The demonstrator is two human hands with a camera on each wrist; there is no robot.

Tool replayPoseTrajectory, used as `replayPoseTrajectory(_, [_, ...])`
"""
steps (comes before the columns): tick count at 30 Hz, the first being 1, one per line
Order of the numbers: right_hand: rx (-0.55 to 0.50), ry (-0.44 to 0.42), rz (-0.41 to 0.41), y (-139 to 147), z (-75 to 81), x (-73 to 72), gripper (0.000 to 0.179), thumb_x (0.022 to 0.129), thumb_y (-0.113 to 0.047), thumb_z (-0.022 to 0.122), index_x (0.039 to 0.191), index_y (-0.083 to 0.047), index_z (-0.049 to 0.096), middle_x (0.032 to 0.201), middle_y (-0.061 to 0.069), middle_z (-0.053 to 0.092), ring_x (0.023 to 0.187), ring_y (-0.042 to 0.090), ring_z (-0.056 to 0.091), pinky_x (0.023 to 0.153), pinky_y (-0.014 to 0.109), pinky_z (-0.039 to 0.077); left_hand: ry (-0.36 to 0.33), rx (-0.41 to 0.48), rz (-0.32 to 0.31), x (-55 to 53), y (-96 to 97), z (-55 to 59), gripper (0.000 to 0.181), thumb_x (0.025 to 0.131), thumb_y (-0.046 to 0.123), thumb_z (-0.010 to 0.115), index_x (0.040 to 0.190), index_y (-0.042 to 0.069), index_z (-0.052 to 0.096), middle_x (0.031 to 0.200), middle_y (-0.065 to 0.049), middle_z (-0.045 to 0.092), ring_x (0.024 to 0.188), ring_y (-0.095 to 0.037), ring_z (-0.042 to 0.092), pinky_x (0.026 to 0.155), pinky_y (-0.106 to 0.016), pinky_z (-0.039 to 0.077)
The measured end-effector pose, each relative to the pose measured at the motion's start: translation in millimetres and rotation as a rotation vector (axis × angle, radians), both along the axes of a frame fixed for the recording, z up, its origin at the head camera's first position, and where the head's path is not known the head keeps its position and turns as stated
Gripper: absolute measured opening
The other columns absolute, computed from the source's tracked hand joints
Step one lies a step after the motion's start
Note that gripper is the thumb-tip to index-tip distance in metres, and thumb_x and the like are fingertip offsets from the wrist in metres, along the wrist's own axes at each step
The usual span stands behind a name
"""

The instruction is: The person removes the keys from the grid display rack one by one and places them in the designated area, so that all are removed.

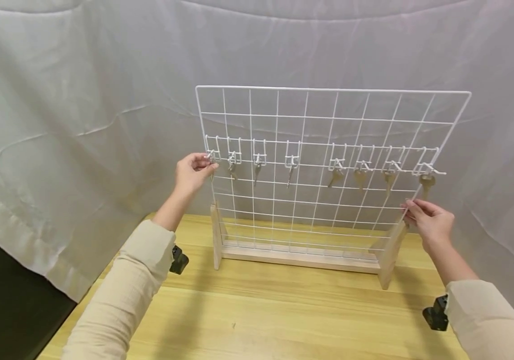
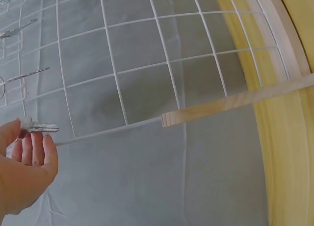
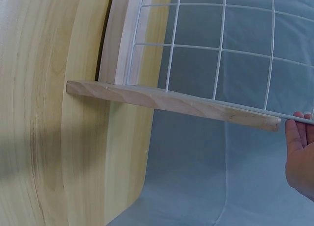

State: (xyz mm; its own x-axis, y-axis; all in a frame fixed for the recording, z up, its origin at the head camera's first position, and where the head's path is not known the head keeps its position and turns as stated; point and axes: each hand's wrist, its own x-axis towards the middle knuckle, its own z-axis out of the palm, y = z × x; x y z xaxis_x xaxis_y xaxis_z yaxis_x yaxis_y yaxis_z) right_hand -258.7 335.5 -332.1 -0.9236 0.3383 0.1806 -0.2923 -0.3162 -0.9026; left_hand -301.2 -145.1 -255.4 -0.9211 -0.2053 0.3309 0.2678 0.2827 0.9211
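A white wire grid (image 1: 306,89) stands upright in a wooden base (image 1: 302,258). Several white hooks along one row hold keys, such as the key (image 1: 257,172) left of the middle and the brass-coloured key (image 1: 427,182) at the far right. My left hand (image 1: 191,172) is at the leftmost hook, and in the left wrist view its thumb and fingers pinch a silver key (image 2: 45,128). With its fingers, my right hand (image 1: 433,222) grips the grid's right edge wire, just above the wooden side support (image 3: 171,106).
The base stands on a light wooden table (image 1: 257,310). Grey cloth (image 1: 117,75) hangs behind and at both sides. Black wrist devices (image 1: 178,260) show by each sleeve. A dark area (image 1: 9,295) lies at the lower left.
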Motion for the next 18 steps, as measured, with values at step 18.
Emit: replayPoseTrajectory(18, [0.067,0.019,0.017,2.6,-1.4,1.1,0.020,0.085,0.002,0.061,0.077,-0.013,0.072,0.068,-0.003,0.072,0.059,0.006,0.068,0.058,0.019,0.056,-0.054,-0.055,-0.045,15.5,-9.2,0.4,0.026,0.081,0.001,0.067,0.103,-0.009,0.057,0.071,0.016,0.056,0.065,0.007,0.054,0.062,-0.006,0.048])
